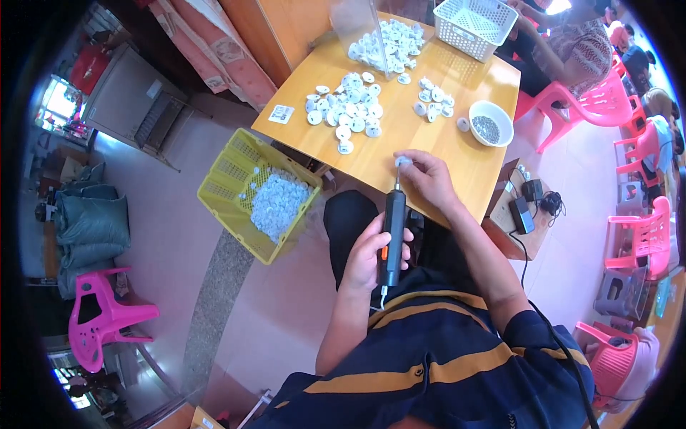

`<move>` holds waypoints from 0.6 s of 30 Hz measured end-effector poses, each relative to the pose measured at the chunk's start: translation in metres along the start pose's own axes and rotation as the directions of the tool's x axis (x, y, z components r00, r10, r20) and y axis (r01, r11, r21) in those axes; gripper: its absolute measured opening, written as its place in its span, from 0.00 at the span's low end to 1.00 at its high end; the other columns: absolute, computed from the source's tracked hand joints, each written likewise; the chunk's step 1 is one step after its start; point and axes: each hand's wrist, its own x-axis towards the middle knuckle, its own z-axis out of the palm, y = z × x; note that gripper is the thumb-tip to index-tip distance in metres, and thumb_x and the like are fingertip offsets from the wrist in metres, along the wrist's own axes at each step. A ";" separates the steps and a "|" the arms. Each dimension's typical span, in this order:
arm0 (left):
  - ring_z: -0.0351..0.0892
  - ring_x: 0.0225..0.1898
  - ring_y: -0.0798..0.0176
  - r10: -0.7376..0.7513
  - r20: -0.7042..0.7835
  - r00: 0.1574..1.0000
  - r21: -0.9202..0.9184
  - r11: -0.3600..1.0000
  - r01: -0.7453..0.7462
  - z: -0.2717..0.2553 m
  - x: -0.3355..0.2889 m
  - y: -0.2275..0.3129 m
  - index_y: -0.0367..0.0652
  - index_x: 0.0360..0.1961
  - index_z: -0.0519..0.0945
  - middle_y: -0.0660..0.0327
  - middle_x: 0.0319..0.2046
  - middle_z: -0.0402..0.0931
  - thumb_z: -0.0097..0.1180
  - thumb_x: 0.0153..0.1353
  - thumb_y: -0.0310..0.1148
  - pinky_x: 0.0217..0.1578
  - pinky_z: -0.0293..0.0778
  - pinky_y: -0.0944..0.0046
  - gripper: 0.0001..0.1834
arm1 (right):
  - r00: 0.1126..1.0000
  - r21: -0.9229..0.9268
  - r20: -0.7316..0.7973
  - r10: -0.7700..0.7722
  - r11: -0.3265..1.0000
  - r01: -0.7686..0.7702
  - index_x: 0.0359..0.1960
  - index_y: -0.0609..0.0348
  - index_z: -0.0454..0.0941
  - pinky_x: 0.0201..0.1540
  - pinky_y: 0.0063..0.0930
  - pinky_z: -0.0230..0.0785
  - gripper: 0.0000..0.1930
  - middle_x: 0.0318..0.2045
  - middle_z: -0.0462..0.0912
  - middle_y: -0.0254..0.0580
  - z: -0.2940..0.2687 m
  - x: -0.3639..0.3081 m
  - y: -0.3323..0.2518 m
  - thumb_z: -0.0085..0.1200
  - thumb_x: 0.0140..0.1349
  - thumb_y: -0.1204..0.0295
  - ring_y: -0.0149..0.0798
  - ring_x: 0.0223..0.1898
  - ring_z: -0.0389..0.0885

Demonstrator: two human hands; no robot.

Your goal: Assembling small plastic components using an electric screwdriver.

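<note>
My left hand (pixel 366 256) is wrapped round a black electric screwdriver (pixel 392 236) with an orange switch, its bit pointing away from me. At the table's near edge my right hand (pixel 433 181) pinches a small white round plastic part (pixel 404 161), and the bit's tip meets it. Just beyond lies a loose pile of white round parts (pixel 350 107) with dark centres. A smaller group of similar parts (pixel 434 100) sits to its right. The white bowl (pixel 506 118) at the right edge holds many small metal pieces, probably screws; one white part (pixel 463 124) lies beside it.
On the wooden table (pixel 293 89) stand a clear bin (pixel 357 28) with more white parts and a white plastic basket (pixel 464 41). A yellow crate (pixel 225 171) of pale parts is left of my knee. A wooden box (pixel 504 239) carries black adapters and cables. Other people sit at right.
</note>
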 end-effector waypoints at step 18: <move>0.84 0.34 0.61 0.100 -0.075 0.992 0.067 0.993 -0.095 0.002 -0.007 0.004 0.40 0.69 0.61 0.52 0.42 0.79 0.47 0.68 0.30 0.32 0.84 0.63 0.28 | 0.940 -0.588 -0.059 -0.337 0.772 0.240 0.41 0.58 0.82 0.43 0.44 0.77 0.10 0.38 0.84 0.51 -0.019 0.062 -0.036 0.60 0.56 0.75 0.54 0.40 0.85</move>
